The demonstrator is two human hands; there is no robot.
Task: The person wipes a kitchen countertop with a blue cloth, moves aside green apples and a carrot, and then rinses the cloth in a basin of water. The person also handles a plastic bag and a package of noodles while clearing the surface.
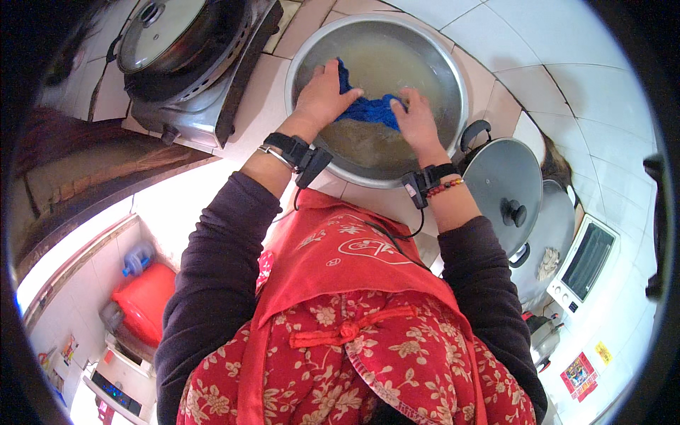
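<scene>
A wide metal basin (456, 101) with murky water in it stands on the tiled counter in front of me. Over the water, a wet blue cloth (372, 110) stretches between my two hands. My left hand (325, 95) grips its left end, with part of the cloth rising beside the fingertips. The right end is pinched in my right hand (417, 118), near the middle of the basin. Both wrists wear black straps with small devices.
Left of the basin is a gas stove (196, 119) bearing a pan with a glass lid (162, 40). To the right are a lidded pot (502, 186), a larger grey lid or pan (552, 234) with a crumpled rag, and a white toaster oven (587, 260). Tiled wall rises behind.
</scene>
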